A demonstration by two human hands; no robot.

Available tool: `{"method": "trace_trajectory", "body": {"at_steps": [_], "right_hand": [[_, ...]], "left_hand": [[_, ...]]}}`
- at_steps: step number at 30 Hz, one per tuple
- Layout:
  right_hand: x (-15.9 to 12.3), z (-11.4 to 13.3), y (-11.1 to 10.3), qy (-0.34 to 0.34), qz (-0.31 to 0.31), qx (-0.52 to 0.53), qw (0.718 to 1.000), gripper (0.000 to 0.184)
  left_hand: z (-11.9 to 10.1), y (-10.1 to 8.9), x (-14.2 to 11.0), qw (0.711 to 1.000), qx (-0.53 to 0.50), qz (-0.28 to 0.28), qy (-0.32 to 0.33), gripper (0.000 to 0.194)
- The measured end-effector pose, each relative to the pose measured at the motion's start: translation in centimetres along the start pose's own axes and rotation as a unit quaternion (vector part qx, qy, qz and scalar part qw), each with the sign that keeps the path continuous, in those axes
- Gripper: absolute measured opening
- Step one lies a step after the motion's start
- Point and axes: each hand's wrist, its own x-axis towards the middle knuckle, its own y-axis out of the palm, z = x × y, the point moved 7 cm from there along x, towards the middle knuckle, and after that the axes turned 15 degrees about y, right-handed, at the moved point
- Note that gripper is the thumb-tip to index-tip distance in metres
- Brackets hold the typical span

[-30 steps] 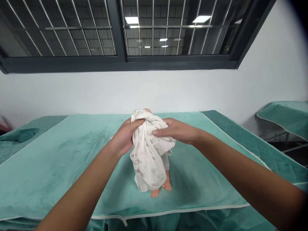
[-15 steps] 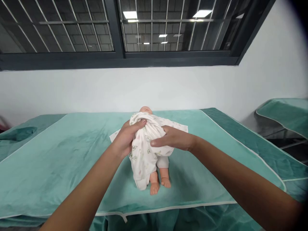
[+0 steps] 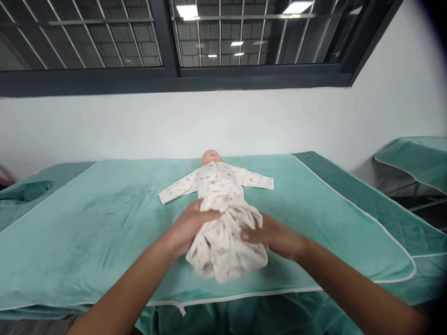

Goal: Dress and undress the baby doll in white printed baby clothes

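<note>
A baby doll lies on its back, its head toward the wall, in a long-sleeved white printed top with both sleeves spread out. White printed baby pants are bunched up over its lower body and hide its legs and feet. My left hand grips the left side of the bunched cloth, thumb on top. On the right side, my right hand holds the same pants, thumb in front and fingers behind. The pants and hands are slightly blurred.
A light green plush sheet with white edging covers the bed under the doll. Behind it stand a white wall and a dark-framed barred window. Another green-covered surface is at the right.
Both hands have moved down toward me with the baby pants, from the doll's chest to its lower body. The printed top now shows, while the legs and feet have become hidden.
</note>
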Motion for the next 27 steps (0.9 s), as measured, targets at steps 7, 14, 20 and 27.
{"method": "trace_trajectory", "body": {"at_steps": [7, 14, 20, 27], "right_hand": [[-2.3, -10.3, -3.4, 0.022, -0.255, 0.034, 0.966, 0.041], [-1.4, -13.3, -4.8, -0.009, -0.379, -0.042, 0.924, 0.034], [-0.9, -11.0, -4.4, -0.109, -0.343, -0.011, 0.933, 0.031], [0.8, -6.8, -5.7, -0.178, -0.384, -0.058, 0.904, 0.021]], "left_hand": [[5.0, 2.1, -1.9, 0.917, 0.372, 0.142, -0.022, 0.027], [6.9, 3.6, -1.9, 0.85, 0.502, 0.157, -0.033, 0.035], [5.2, 3.0, -1.8, 0.954, 0.268, 0.121, -0.053, 0.035], [3.4, 1.1, 1.2, 0.943, 0.203, 0.235, -0.12, 0.064]]}}
